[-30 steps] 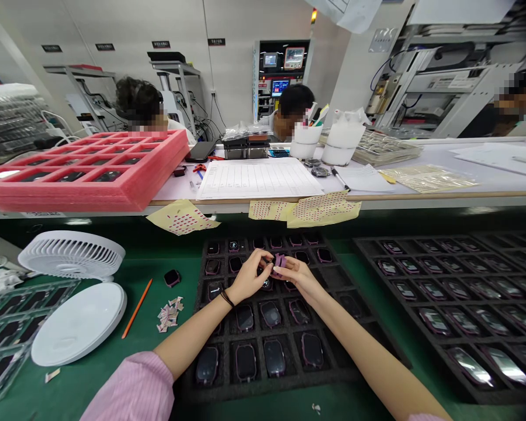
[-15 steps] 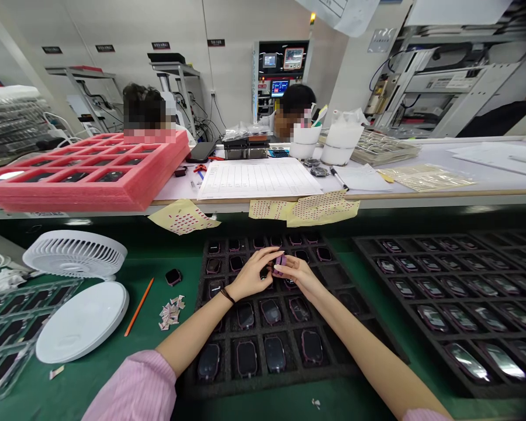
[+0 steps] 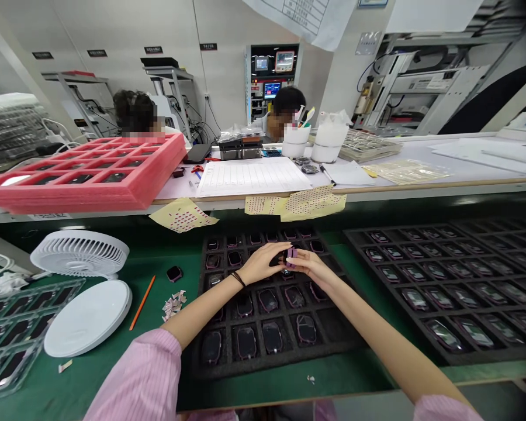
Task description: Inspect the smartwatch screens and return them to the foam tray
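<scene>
Between my two hands, above the black foam tray (image 3: 263,365), is a purple smartwatch case (image 3: 291,257). The fingers of my left hand (image 3: 265,262) are closed on its left side, and my right hand (image 3: 311,266) pinches it from the right. Its screen side is mostly hidden by my fingers. Under my hands, the tray's compartments hold rows of dark-screened watch cases (image 3: 272,337) with purple frames. Several compartments on the tray's right side hold no watch.
A second foam tray of watches (image 3: 447,336) lies at the right. On the left are a white fan (image 3: 87,318), an orange stick (image 3: 142,303), a lone watch (image 3: 174,273), paper scraps (image 3: 174,304) and clear plastic trays (image 3: 15,339). A pink foam tray (image 3: 140,193) rests on the shelf, with two people beyond.
The view has shifted slightly, and my hands with the watch case appear a little farther right and higher. Both hands stay on the case.
</scene>
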`<state>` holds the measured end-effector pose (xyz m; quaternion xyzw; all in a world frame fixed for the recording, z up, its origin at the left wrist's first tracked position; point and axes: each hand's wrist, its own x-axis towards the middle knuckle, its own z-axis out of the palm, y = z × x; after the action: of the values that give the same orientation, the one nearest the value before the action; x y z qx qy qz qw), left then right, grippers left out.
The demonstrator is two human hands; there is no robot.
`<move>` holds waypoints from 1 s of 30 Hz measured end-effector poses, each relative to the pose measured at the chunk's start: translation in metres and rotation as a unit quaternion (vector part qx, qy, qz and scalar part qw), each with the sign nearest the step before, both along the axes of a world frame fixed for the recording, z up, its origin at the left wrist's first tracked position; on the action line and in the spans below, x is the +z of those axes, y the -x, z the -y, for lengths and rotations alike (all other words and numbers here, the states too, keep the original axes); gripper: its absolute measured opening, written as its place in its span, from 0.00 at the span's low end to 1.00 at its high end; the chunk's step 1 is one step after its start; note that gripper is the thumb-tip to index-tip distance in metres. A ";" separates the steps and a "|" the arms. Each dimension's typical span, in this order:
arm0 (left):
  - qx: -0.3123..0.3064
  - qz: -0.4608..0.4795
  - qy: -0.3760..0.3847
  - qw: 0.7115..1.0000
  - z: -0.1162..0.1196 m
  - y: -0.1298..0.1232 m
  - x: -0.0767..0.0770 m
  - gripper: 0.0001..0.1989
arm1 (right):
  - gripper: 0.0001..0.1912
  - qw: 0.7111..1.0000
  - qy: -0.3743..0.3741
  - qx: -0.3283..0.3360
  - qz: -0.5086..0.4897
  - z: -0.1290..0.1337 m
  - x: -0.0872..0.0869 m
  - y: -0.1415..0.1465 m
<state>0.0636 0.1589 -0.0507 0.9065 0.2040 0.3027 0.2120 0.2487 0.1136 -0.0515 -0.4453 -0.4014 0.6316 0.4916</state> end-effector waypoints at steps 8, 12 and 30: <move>-0.091 0.000 -0.022 0.996 0.007 -0.056 0.001 0.28 | 0.19 0.999 -0.004 -0.033 0.014 0.024 -0.004 -0.049; -0.097 0.000 -0.022 0.995 0.012 -0.069 0.001 0.26 | 0.19 0.999 -0.004 -0.043 0.007 0.034 -0.005 -0.060; -0.080 -0.022 -0.033 0.996 0.017 -0.071 0.004 0.24 | 0.20 0.999 -0.003 -0.049 -0.006 0.036 -0.008 -0.065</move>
<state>0.1342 0.1416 -0.0467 0.9330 0.1255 0.2712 0.2004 0.3134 0.0776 -0.0597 -0.4592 -0.3780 0.6082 0.5257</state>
